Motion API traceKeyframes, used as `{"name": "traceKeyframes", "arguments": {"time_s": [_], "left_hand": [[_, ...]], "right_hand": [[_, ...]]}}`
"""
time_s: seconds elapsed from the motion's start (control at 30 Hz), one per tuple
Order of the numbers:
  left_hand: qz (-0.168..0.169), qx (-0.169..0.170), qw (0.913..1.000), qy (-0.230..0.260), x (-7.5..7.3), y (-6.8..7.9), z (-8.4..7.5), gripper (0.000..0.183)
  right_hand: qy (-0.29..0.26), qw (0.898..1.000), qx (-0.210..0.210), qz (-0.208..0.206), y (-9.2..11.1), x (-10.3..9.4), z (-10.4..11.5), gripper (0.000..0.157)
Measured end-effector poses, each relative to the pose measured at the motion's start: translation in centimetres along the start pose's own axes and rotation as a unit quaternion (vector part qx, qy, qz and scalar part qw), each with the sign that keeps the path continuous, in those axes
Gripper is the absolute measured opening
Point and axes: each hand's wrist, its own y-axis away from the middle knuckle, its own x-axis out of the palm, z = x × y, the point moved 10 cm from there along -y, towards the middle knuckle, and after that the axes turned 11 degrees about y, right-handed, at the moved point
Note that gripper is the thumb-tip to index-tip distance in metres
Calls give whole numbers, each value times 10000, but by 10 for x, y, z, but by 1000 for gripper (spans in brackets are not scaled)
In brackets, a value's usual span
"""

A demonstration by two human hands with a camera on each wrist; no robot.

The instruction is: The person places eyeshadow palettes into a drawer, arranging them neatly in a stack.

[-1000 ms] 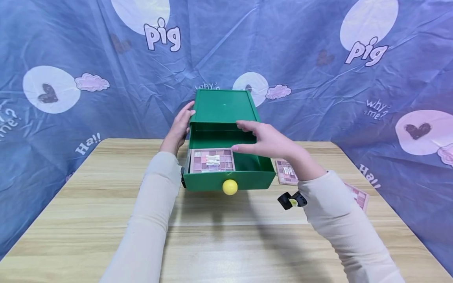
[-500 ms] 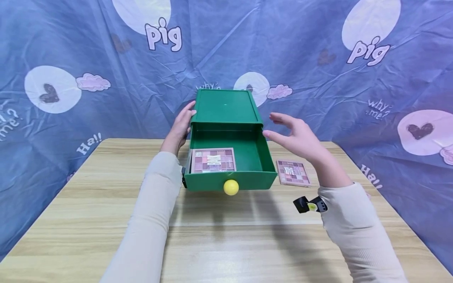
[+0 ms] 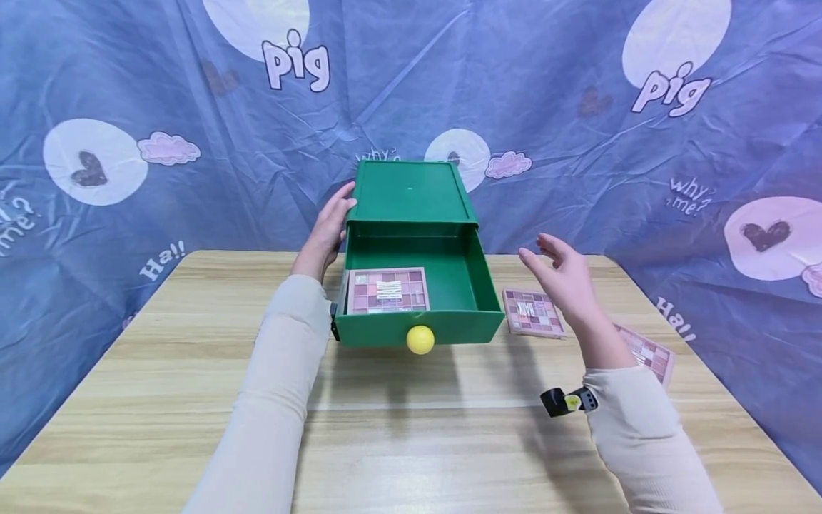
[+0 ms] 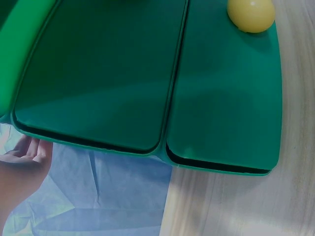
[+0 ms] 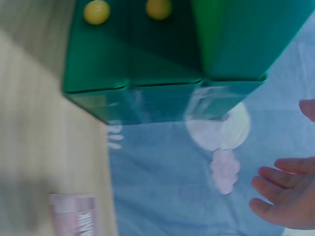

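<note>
A green drawer cabinet [image 3: 414, 189] stands on the table with its top drawer [image 3: 462, 328] pulled out, a yellow round knob [image 3: 420, 340] on the front. Inside, on the drawer's left side, lies a pink makeup palette [image 3: 387, 291]. My left hand [image 3: 329, 230] rests against the cabinet's left side; in the left wrist view its fingertips [image 4: 42, 147] are at the cabinet's edge. With nothing in it, my right hand [image 3: 568, 282] is in the air right of the cabinet, fingers relaxed. Near it, a second palette [image 3: 533, 313] lies on the table, and a third palette [image 3: 648, 353] is partly behind my wrist.
Lower drawers with yellow knobs [image 5: 96, 12] show in the right wrist view. A blue printed cloth [image 3: 244, 178] hangs behind the wooden table [image 3: 212, 343]. A black wrist camera [image 3: 561, 402] sits at my right cuff.
My right hand has moved from over the drawer out to the right, then lower, toward the palettes on the table. My left hand stays at the cabinet's side.
</note>
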Motion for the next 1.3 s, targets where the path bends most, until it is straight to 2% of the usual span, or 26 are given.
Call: {"name": "traceKeyframes", "arguments": {"time_s": [0.23, 0.4, 0.53, 0.87, 1.3], "left_hand": [[-11, 29, 10000, 51, 0, -1, 0, 48], [8, 15, 10000, 34, 1, -2, 1, 48], [31, 33, 10000, 46, 1, -2, 1, 48], [16, 20, 10000, 34, 0, -1, 1, 49], [6, -17, 10000, 19, 0, 0, 0, 49]], "right_hand": [[-75, 9979, 548, -349, 7, 10, -38, 68], [-117, 9921, 1086, -617, 16, 19, -64, 76], [86, 9872, 1406, -745, 22, 26, -81, 80], [890, 9760, 1952, -369, 31, 48, -110, 92], [1205, 9606, 2504, -74, 42, 60, -136, 101]]}}
